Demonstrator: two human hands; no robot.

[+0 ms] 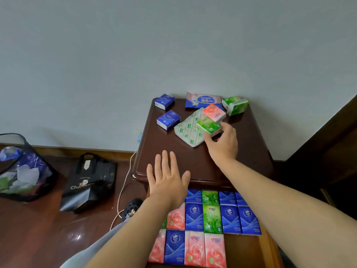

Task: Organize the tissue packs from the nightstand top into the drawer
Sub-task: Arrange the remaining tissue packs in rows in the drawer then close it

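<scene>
- Right hand [222,144] reaches far over the dark wooden nightstand top [168,151], fingers curling round a small green plastic-wrapped tissue pack [209,126].
- Left hand [167,176] hovers flat, holding nothing, at the near edge.
- Pick-up step; next, lift it and carry it back to the open wooden drawer [245,250] below both hands, into a free slot.

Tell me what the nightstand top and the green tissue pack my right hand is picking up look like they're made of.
Nightstand top: seems to be dark brown wood with a glossy varnish; it reflects soft light and has a rounded, moulded edge. It could be veneer.

Green tissue pack: looks like thin, shiny printed plastic film over soft tissues; its faces catch highlights where the right hand grips it.
</scene>
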